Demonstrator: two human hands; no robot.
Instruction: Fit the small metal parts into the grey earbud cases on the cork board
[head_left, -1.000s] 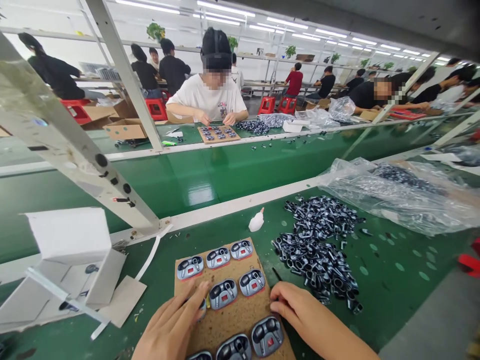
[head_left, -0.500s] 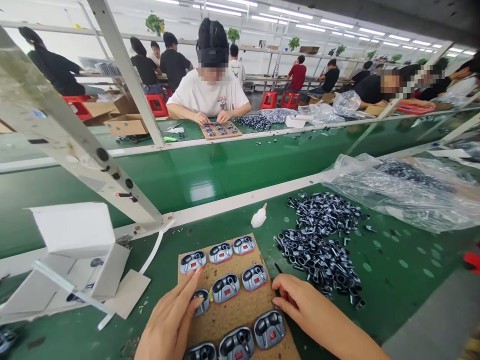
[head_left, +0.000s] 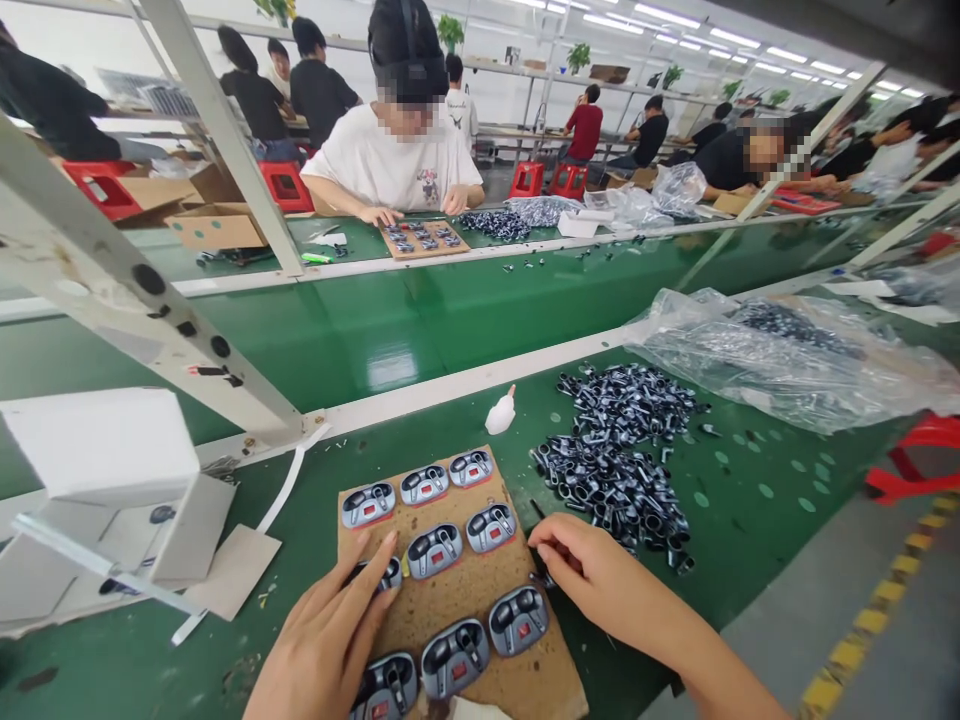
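A brown board (head_left: 442,610) lies before me, bearing rows of grey oval earbud-case-like casings (head_left: 433,550) with black hollows and small red squares. My left hand (head_left: 326,630) rests at the board's left side, fingers stretched over the left casing of the middle row (head_left: 391,573), which they partly cover. Beside the board's right edge, my right hand (head_left: 581,565) has its fingers curled together. A thin dark stick (head_left: 537,509) shows above its fingertips and a small dark part (head_left: 541,580) below them; whether either is gripped is unclear.
A heap of shiny dark small parts (head_left: 619,450) lies right of the board, with a clear plastic bag (head_left: 787,360) behind. A small white bottle (head_left: 500,412) stands beyond the board. An open white box (head_left: 161,520) is at left, near a slanted post (head_left: 187,330). A person (head_left: 405,160) works opposite.
My view has shifted, so the bench appears farther left and higher. The left hand's fingers now stretch across the middle-row casing. The right hand stays by the board's edge, a small dark part showing beneath it.
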